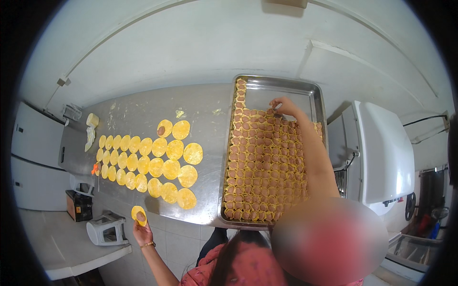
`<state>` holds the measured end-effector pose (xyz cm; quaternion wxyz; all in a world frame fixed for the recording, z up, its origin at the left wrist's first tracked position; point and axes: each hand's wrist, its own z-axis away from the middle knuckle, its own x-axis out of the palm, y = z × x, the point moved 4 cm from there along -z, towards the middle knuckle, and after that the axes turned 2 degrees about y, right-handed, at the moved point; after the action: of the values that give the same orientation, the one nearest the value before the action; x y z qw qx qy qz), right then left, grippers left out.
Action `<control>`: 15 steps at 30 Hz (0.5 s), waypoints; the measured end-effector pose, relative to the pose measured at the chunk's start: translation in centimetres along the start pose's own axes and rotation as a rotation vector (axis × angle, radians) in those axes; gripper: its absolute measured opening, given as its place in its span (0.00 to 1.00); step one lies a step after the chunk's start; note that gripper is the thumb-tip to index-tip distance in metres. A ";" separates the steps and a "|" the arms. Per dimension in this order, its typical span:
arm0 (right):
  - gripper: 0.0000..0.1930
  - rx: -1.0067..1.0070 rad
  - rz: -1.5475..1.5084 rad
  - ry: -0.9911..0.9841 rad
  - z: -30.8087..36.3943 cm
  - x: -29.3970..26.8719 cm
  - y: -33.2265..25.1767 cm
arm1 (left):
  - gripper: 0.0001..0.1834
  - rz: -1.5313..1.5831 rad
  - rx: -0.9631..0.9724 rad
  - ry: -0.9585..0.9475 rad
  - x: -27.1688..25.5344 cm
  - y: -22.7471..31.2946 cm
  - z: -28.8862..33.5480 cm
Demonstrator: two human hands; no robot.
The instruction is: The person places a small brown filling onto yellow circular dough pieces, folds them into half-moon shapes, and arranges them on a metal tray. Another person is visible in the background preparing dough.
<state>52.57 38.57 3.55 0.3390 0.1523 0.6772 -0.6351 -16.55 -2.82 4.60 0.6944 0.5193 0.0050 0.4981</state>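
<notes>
My left hand (143, 234) is off the table's near edge, its fingers holding a round yellow dumpling wrapper (135, 210) with a lump of brown filling on it. My right hand (285, 106) reaches over the metal tray (281, 85), fingers bent together in a pinch at a filled dumpling (276, 114) on the far edge of the packed rows. Tight rows of open-topped dumplings (260, 162) cover most of the tray. Left of it, flat yellow wrappers (174, 149) lie in overlapping rows on the steel table (210, 128). One wrapper (164, 128) at the back carries filling.
A small pale yellow container (92, 120) and a crumpled white wrapping (89, 138) lie at the table's left end, near an orange object (95, 169). Grey plastic stools (106, 229) stand at lower left. A white wall unit (384, 152) is on the right.
</notes>
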 end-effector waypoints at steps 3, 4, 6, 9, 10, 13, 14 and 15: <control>0.16 0.051 0.002 -0.088 0.7 -0.2 -0.6 | 0.18 0.015 -0.021 -0.064 -0.4 -0.2 -0.2; 0.17 0.057 0.037 -0.102 0.8 -0.1 -0.9 | 0.18 0.020 -0.029 -0.008 -0.7 -0.3 -0.3; 0.18 0.040 0.092 -0.129 0.8 0.3 -1.4 | 0.18 0.029 -0.029 -0.055 -0.5 -0.5 -0.3; 0.18 0.037 0.146 -0.028 0.3 0.7 -1.5 | 0.18 0.035 -0.017 0.001 -0.2 -0.7 -0.5; 0.18 0.051 0.135 -0.023 0.2 0.7 -1.4 | 0.18 0.045 -0.010 -0.029 0.1 -0.7 -0.5; 0.19 0.063 0.083 -0.004 0.0 0.8 -1.1 | 0.19 0.062 -0.014 -0.066 0.2 -0.6 -0.6; 0.19 0.048 0.056 0.004 0.0 0.7 -1.2 | 0.18 0.054 -0.016 -0.041 0.0 -0.5 -0.7; 0.19 0.033 0.030 0.012 0.1 0.7 -1.3 | 0.18 0.051 -0.017 -0.043 -0.2 -0.4 -0.8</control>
<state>51.26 38.12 4.07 0.3417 0.1719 0.6662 -0.6402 -16.77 -2.36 3.82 0.6859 0.5238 -0.0277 0.5044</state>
